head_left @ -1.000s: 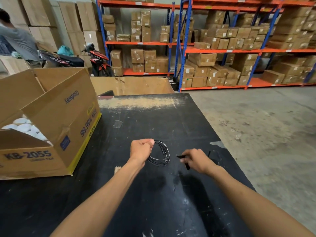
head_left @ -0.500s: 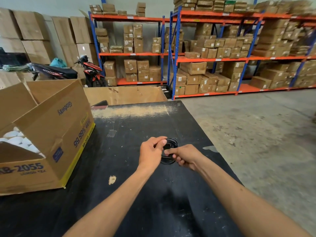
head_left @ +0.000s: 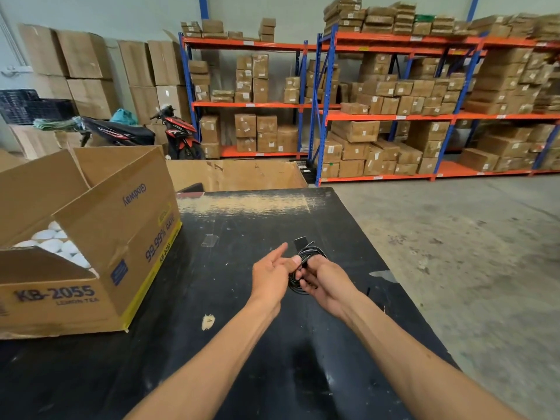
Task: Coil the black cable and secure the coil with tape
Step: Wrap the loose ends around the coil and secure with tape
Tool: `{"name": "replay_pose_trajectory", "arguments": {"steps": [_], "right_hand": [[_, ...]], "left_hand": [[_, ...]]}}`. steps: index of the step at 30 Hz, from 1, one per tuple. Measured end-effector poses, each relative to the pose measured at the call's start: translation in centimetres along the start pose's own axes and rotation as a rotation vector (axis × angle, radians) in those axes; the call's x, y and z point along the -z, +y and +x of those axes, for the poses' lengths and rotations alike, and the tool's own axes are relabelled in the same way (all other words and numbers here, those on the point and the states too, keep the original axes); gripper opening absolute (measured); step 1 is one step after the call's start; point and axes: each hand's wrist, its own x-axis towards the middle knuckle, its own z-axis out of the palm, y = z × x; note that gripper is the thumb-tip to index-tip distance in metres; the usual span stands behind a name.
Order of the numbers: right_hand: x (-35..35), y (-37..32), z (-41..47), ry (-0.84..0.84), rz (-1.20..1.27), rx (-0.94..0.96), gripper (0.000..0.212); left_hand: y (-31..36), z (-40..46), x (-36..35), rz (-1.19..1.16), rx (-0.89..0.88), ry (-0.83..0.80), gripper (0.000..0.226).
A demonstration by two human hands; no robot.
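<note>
At your left, the open cardboard box reads "KB-2055", "LEMON TEA", "99.99% RATE", and, upside down, "Glodway".

Single head-worn camera, looking forward and down.

It sits close above the black worktop; the fingers fall near frame centre, forearms entering from the bottom edge, warehouse shelving far beyond the fingers along the top.
</note>
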Motion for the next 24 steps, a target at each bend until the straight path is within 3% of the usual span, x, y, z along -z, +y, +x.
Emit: {"name": "replay_pose_trajectory", "arguments": {"steps": [4,7,13,16,24], "right_hand": [[0.9,0.4,-0.3,-0.059,-0.092,0.054,0.027],[1.3,0.0,-0.5,-0.088,-0.213,0.054,0.021],[1.7,-1.0,-0.5,0.053,-0.413,0.085,0.015],[1.7,-0.7,-0.9,0.027,-0.419,0.123,0.015],[2.2,1.0,-2.1,0.096,-1.388,0.713,0.037]], "left_hand": [[0.8,0.6,0.3,-0.071,0.146,-0.055,0.029],[1.1,1.0,0.5,-0.086,0.16,-0.027,0.023],[0.5,0.9,0.5,-0.126,0.181,0.071,0.017],[0.3,0.9,0.3,-0.163,0.193,0.092,0.016],[1.0,0.9,-0.2,-0.216,0.212,0.092,0.015]]}}
